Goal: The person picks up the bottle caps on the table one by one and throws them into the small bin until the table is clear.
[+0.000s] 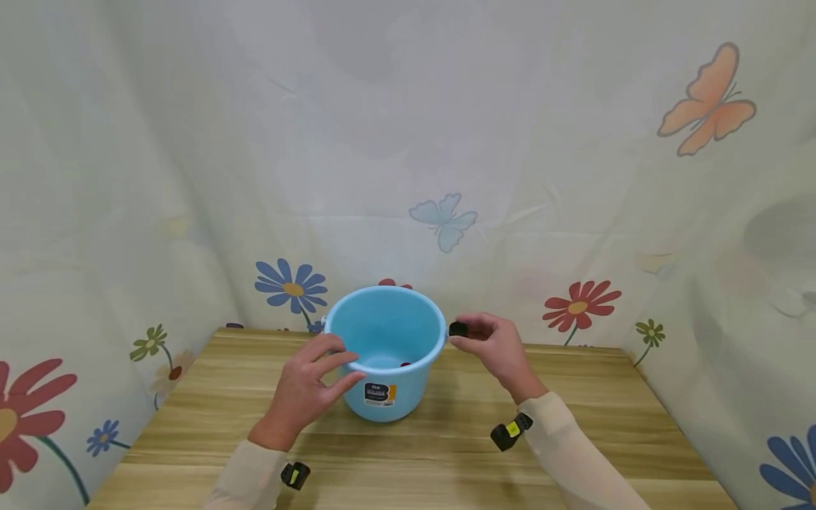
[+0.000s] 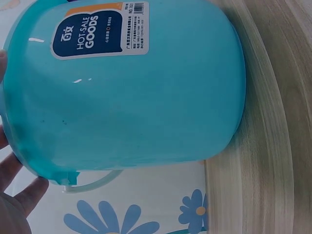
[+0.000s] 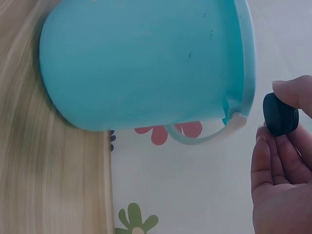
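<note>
A light blue plastic bucket (image 1: 408, 386) stands upright on the wooden table, its label facing me. My left hand (image 1: 306, 389) holds the near left part of its rim; in the left wrist view only some fingers (image 2: 33, 192) show at the rim. My right hand (image 1: 494, 347) pinches a dark, ribbed-edged bottle cap (image 3: 279, 114) between thumb and fingers, just outside the right side of the rim and about level with it. A small red thing (image 1: 405, 365) peeks from inside the bucket, mostly hidden by the front wall.
The wood-grain table (image 1: 268, 411) runs back to a pale curtain (image 1: 357, 142) printed with flowers and butterflies. The bucket's white handle (image 3: 195, 139) hangs down behind it. Black wrist devices (image 1: 508, 432) sit at both sleeves.
</note>
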